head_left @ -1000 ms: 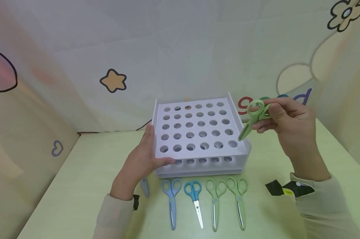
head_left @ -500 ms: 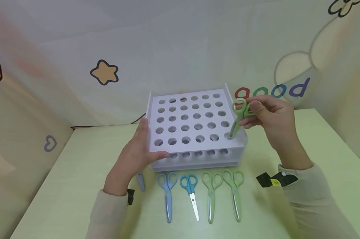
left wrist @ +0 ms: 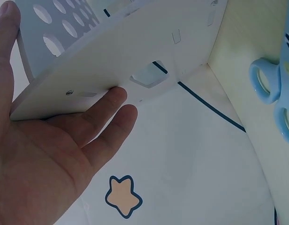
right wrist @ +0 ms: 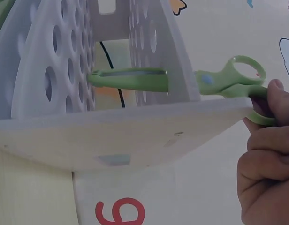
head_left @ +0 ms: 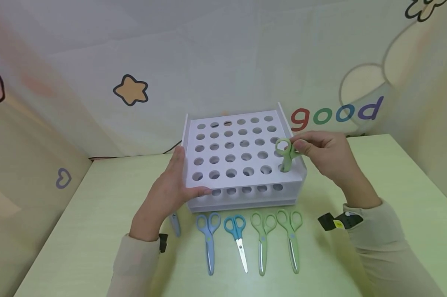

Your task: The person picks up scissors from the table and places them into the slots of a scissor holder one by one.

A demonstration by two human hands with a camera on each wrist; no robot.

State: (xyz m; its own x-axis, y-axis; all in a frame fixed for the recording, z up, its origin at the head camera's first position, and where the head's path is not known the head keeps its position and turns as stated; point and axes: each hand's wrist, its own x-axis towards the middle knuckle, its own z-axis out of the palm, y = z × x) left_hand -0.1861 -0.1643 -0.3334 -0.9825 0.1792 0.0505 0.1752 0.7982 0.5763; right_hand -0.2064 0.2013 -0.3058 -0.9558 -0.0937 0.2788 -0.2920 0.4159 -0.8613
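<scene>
Green scissors point(head_left: 287, 161) in white rack point(head_left: 239, 182): lower blades concealed, head view.
Handles of the leftmost blue scissors point(head_left: 175, 226) are covered by the left hand point(head_left: 169, 185); the right hand point(right wrist: 271, 159) is cropped, right wrist view.

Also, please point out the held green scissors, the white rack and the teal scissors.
Held green scissors point(right wrist: 214, 83), right wrist view, handle base.
White rack point(head_left: 237, 151), head view, top panel.
Teal scissors point(head_left: 240, 244), head view, blade.

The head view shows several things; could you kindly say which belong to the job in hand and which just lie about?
In use: green scissors, pinched by the right hand; white rack, left hand against it.

Lying about, perhaps for later: blue scissors; teal-handled scissors; a green pair; another green pair; a partly hidden bluish item.
</scene>
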